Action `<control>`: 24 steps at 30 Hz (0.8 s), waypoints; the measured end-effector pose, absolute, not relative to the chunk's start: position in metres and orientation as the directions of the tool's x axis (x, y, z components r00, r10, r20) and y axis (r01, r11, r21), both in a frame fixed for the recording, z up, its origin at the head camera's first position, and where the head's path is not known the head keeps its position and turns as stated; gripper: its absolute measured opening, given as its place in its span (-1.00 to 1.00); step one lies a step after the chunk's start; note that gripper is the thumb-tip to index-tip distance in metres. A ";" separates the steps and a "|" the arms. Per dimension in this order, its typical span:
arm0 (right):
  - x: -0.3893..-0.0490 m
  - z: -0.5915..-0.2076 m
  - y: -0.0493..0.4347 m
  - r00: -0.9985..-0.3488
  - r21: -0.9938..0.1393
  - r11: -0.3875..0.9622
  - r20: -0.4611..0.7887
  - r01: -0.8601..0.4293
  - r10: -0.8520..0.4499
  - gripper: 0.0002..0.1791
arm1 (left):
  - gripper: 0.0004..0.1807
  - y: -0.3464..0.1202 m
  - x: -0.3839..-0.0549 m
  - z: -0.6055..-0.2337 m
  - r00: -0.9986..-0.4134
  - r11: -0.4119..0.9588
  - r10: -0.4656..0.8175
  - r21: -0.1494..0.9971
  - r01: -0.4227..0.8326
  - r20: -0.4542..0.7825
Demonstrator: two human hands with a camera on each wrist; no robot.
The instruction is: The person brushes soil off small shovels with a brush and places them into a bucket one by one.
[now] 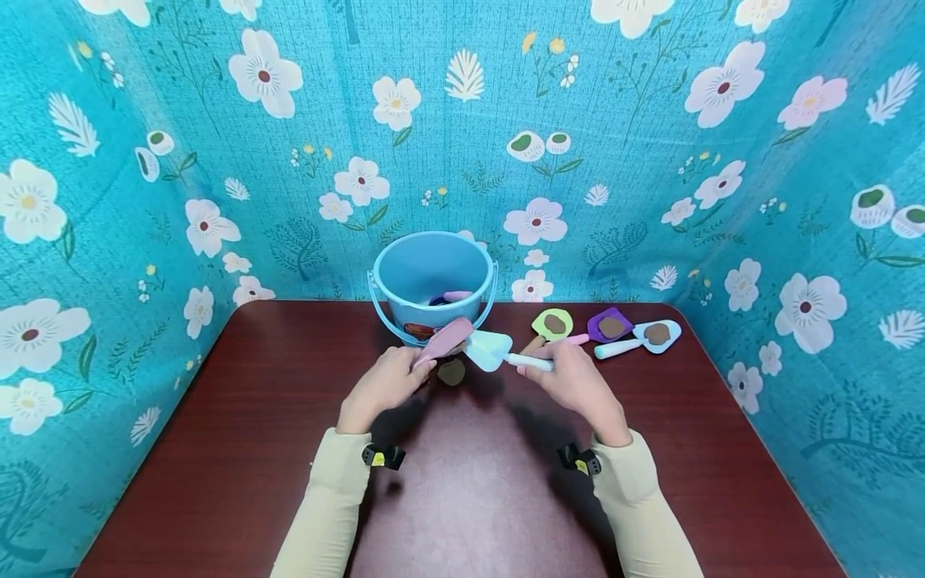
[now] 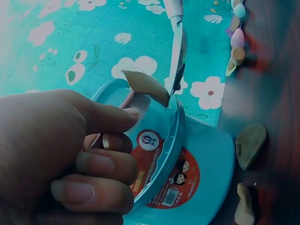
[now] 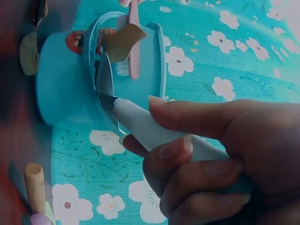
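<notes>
My left hand grips a pink brush with pale bristles, its head slanting up to the right over the bucket's front. The right hand holds a small pale blue shovel by its whitish handle. The shovel's blade points left, right beside the brush. Between brush and blade shows a flattish brown piece, overlapping both tools in the wrist views. Just behind stands a blue bucket, with a pink thing and something dark inside. Another brown piece lies on the table below the tools.
At the back right of the dark red table lie a green shovel, a purple shovel and a light blue shovel, each with a brown piece on it. Flowered blue cloth hangs behind and along both sides.
</notes>
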State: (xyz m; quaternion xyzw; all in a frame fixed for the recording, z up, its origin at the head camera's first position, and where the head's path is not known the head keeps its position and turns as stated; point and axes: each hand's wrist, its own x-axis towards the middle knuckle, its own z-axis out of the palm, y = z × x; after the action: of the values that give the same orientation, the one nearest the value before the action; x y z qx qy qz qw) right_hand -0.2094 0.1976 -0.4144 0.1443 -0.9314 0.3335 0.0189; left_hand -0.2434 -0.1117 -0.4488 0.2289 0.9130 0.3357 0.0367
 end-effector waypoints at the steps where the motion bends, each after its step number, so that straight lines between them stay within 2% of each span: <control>1: -0.210 -0.415 0.198 -0.957 -0.618 0.734 0.128 -0.281 -0.259 -0.84 | -0.70 -0.113 -0.243 -0.448 -0.893 0.671 0.442 0.630 0.392 0.085; 9: -0.209 -0.416 0.196 -0.964 -0.629 0.733 0.113 -0.258 -0.242 -0.82 | -0.67 -0.115 -0.242 -0.445 -0.886 0.632 0.457 0.673 0.384 0.076; 16: -0.208 -0.415 0.194 -0.962 -0.632 0.729 0.112 -0.262 -0.248 -0.86 | -0.67 -0.100 -0.241 -0.451 -0.854 0.576 0.515 0.707 0.410 0.077; 24: -0.207 -0.414 0.192 -0.964 -0.632 0.729 0.133 -0.263 -0.232 -0.80 | -0.64 -0.083 -0.239 -0.459 -0.824 0.500 0.560 0.758 0.418 0.085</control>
State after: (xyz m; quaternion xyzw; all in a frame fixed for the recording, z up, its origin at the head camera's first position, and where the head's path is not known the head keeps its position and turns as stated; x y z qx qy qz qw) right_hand -0.2071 0.1920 -0.4144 0.1331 -0.9294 0.3434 0.0226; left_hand -0.2389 -0.0834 -0.4586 0.2836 0.8618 0.4117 0.0862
